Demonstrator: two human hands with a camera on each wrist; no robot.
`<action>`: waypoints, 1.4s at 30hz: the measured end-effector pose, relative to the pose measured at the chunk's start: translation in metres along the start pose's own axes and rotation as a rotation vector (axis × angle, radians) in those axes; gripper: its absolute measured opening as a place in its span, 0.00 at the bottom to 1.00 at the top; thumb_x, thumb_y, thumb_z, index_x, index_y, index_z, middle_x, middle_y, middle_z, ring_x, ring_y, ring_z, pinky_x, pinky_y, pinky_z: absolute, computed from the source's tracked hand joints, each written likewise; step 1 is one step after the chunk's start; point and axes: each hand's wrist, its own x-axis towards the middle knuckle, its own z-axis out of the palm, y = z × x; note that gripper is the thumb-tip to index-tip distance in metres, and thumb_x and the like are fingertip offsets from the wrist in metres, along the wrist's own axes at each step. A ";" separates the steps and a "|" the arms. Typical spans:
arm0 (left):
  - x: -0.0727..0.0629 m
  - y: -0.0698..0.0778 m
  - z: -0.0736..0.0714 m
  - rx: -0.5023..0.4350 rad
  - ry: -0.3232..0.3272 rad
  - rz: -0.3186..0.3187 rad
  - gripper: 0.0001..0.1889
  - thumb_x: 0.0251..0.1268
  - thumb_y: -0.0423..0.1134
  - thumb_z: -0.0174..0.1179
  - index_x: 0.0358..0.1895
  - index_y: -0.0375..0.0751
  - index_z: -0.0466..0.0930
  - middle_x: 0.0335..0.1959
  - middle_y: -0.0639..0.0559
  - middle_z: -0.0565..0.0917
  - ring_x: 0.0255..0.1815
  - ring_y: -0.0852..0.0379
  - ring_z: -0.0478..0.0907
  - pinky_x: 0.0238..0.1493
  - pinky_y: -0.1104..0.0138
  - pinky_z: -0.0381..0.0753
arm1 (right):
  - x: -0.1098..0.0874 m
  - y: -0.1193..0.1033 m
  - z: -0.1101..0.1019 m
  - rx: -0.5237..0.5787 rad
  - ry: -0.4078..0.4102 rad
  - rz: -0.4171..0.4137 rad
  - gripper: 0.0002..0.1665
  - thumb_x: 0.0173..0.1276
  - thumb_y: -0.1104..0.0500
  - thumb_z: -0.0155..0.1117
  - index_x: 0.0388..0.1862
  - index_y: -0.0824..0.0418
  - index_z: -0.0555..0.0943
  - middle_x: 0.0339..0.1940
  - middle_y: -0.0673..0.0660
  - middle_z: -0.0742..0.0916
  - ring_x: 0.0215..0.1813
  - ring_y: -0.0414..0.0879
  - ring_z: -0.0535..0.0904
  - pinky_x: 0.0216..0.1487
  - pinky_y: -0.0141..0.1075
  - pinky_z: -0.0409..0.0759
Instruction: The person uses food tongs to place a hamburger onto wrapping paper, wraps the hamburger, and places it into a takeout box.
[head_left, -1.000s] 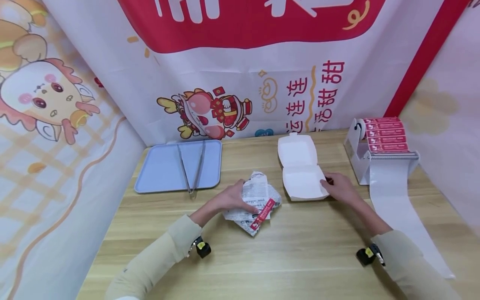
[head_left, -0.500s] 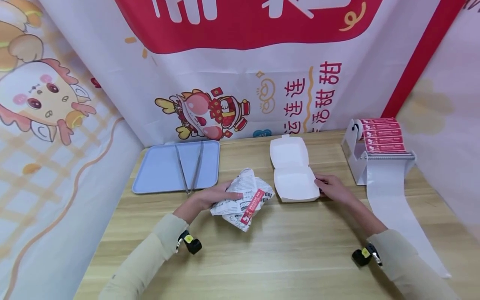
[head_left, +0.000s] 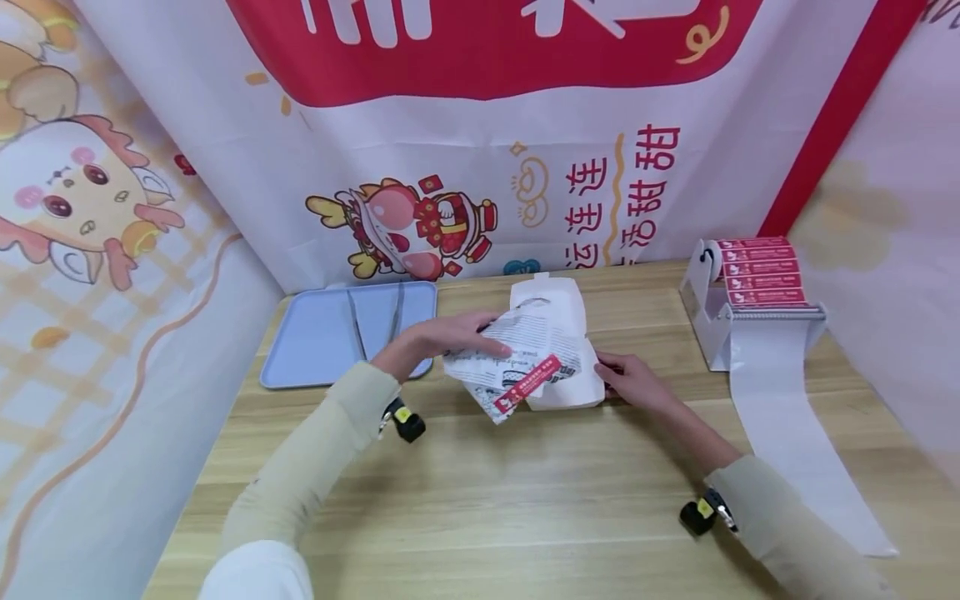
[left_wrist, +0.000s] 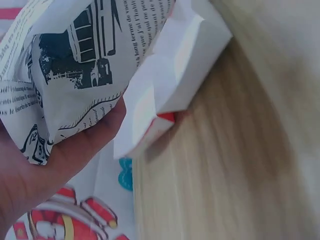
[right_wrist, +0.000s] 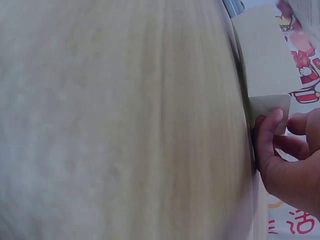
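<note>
My left hand (head_left: 463,333) grips a parcel wrapped in printed newspaper-style paper (head_left: 517,342), sealed with a red label strip (head_left: 527,383). The parcel is tilted above the left part of an open white takeaway box (head_left: 588,385) and hides much of it. In the left wrist view, the thumb (left_wrist: 95,137) lies along the paper (left_wrist: 75,95) and the box (left_wrist: 182,60) shows beyond. At the box's right side, my right hand (head_left: 633,383) pinches its wall. The right wrist view shows the fingers (right_wrist: 270,130) curled at the box's corner (right_wrist: 265,103). What is inside the paper is hidden.
A blue tray (head_left: 300,350) with metal tongs (head_left: 356,325) on it stands at the back left. To the right is a label dispenser (head_left: 757,292) with a long white strip (head_left: 810,467) trailing over the wooden table (head_left: 525,500). A printed cloth hangs behind.
My left hand has lifted the wrapped parcel off the table and carried it right, over the box. The right hand has slid the open box to the left.
</note>
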 end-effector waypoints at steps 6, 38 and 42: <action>0.044 0.013 0.002 0.170 -0.053 -0.038 0.42 0.61 0.55 0.65 0.76 0.47 0.60 0.66 0.49 0.75 0.59 0.54 0.77 0.67 0.59 0.72 | 0.002 0.004 0.009 0.140 -0.019 -0.004 0.25 0.78 0.67 0.46 0.69 0.78 0.67 0.59 0.77 0.80 0.40 0.32 0.79 0.42 0.25 0.82; 0.060 0.005 0.063 0.928 0.186 0.116 0.33 0.81 0.51 0.41 0.79 0.36 0.51 0.80 0.41 0.58 0.80 0.47 0.55 0.76 0.49 0.62 | -0.017 -0.063 0.035 -1.002 0.033 -0.364 0.38 0.79 0.46 0.49 0.79 0.64 0.57 0.80 0.63 0.63 0.80 0.60 0.57 0.73 0.63 0.62; 0.054 0.003 0.078 0.997 0.136 0.081 0.38 0.80 0.56 0.39 0.80 0.36 0.40 0.83 0.43 0.47 0.83 0.48 0.44 0.79 0.46 0.55 | -0.019 -0.055 0.039 -1.007 0.042 -0.334 0.38 0.80 0.46 0.48 0.79 0.64 0.56 0.81 0.62 0.61 0.81 0.59 0.55 0.75 0.64 0.59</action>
